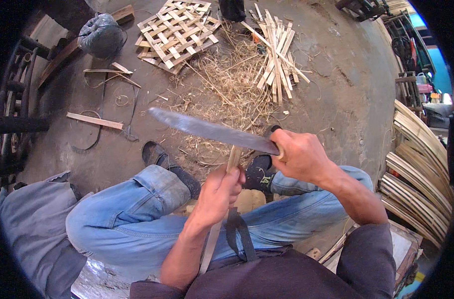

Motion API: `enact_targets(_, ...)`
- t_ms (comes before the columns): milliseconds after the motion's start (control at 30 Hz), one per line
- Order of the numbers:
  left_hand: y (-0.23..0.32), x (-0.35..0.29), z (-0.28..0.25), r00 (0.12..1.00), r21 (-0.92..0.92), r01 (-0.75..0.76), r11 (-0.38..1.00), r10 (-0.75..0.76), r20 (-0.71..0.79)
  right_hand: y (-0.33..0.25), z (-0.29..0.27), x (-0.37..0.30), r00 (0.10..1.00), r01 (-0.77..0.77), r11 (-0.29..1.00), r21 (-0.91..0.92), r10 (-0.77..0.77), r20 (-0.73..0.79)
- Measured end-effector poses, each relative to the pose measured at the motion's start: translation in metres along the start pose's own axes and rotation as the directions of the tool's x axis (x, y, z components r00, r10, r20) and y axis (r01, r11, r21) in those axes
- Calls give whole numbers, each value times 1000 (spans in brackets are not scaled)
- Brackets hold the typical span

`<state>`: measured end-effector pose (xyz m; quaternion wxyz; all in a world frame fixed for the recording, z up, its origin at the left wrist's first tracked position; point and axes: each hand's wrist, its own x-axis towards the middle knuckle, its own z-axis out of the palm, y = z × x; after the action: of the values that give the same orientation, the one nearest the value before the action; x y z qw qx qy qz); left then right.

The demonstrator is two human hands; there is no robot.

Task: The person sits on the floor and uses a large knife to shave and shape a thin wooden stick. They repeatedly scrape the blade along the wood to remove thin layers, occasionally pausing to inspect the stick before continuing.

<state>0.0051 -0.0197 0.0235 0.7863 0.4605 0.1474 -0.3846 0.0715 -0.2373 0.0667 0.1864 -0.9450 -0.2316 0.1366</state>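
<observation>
My right hand (304, 157) is wrapped round the handle of a large knife (212, 132). Its long, slightly blurred blade points left and crosses the upper end of a bamboo strip (233, 159); I cannot tell whether blade and strip touch. My left hand (219, 194) grips that narrow strip below the blade, and its pale lower part runs down along my left forearm. A dark strap (240, 234) hangs just below the left hand. Both hands are over the space between my bent, jeans-clad legs, above my sandalled feet.
Curly shavings (232, 82) cover the floor ahead. Beyond them lie woven lattice panels (174, 32) and a pile of split strips (279, 55). A stuffed dark plastic bag (101, 36) stands far left, a loose slat (94, 120) nearer. Long bundled strips (418, 174) are stacked at right.
</observation>
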Motion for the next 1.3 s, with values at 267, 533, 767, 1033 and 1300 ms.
enact_targets(267,0,-1,-1,1000,-7,17,1000,-18,-10,-2,7,8,994,101,989,-109,-96,50)
enact_targets(533,-5,2,11,999,66,-9,998,12,-45,35,14,17,963,234,940,-247,-260,-76)
enact_targets(767,-1,-49,-9,998,-49,-62,997,63,23,179,-59,-18,762,-401,873,278,486,-429)
enact_targets(1033,4,-24,-5,997,-85,19,996,-12,80,15,-10,-14,984,-62,997,-51,53,-168)
enact_targets(1300,3,-13,-1,1000,-81,15,997,-17,-26,9,20,-1,958,217,920,-326,-265,-109)
